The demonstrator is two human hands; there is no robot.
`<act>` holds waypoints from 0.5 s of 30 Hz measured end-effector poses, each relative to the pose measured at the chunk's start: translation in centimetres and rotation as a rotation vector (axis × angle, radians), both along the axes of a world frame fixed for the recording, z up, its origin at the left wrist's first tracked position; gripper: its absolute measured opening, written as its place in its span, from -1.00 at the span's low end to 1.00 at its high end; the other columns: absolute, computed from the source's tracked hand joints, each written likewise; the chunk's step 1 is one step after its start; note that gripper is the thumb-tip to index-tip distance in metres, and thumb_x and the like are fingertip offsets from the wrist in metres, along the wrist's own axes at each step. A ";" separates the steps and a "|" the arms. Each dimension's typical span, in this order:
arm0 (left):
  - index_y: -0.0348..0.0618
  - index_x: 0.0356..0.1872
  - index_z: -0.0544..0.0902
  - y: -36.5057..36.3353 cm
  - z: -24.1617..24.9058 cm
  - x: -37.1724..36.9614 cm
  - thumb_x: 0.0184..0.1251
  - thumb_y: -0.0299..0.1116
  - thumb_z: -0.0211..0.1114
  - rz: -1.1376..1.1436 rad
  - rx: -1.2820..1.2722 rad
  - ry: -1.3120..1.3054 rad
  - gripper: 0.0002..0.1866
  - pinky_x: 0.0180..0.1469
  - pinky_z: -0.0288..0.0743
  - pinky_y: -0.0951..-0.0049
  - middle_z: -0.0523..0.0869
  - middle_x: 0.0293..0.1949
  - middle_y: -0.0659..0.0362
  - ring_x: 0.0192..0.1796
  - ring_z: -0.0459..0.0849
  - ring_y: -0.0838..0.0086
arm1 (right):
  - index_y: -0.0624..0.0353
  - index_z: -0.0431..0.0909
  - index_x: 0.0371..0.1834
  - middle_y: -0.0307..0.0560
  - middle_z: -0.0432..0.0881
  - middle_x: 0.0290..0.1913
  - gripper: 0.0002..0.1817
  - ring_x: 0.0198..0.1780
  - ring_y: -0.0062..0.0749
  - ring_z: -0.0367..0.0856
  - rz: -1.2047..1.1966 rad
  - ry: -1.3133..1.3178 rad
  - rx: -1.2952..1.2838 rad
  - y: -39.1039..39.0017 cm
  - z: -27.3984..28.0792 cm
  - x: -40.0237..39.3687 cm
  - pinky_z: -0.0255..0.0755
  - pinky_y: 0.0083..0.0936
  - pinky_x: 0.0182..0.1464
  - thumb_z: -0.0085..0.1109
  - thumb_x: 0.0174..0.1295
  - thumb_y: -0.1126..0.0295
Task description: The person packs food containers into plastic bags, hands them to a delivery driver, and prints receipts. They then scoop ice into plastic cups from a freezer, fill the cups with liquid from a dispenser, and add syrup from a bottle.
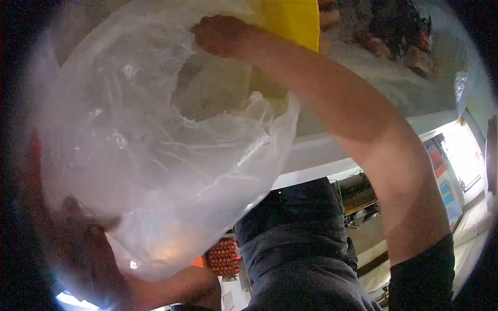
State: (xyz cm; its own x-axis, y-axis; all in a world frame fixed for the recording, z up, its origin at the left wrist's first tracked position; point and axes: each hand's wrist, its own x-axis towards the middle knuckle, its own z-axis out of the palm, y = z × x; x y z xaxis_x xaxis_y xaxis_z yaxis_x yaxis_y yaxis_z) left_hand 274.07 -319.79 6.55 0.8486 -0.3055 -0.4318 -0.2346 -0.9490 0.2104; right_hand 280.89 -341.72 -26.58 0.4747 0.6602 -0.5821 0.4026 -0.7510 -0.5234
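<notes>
Head camera view: a large translucent plastic bag spreads over the left and middle of the bench, its near side hanging past the white edge. The right hand is curled at the upper rim of the bag's opening, with the fingers too dark to tell whether they grip the film. The left hand is at the bag's lower left side, blurred and in shadow; whether it is open or closed cannot be told. A yellow sheet-like item lies just beside the right forearm, and an unclear dark bundle sits farther right.
</notes>
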 end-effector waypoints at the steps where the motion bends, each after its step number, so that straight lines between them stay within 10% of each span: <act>1: -0.29 0.43 0.35 0.0 -0.2 0.0 0.01 -0.37 0.08 0.007 -0.018 -0.014 -0.21 0.50 0.15 -0.16 0.42 0.42 -0.13 0.51 0.25 -0.05 | 0.17 0.63 0.05 0.20 0.70 0.01 -0.65 0.09 0.08 0.68 -0.059 0.077 0.047 0.5 -3.1 -0.2 0.57 -0.05 0.18 -0.05 0.40 0.24; 15: -0.31 0.26 0.48 1.3 -0.6 -1.8 0.02 -0.51 0.10 0.092 -0.095 -0.047 -0.37 0.29 0.37 0.16 0.50 0.36 -0.06 0.26 0.48 0.20 | 0.19 0.62 0.07 0.21 0.66 0.10 -0.59 0.11 0.06 0.67 0.067 0.017 0.052 1.1 0.7 0.7 0.53 -0.05 0.23 0.00 0.40 0.12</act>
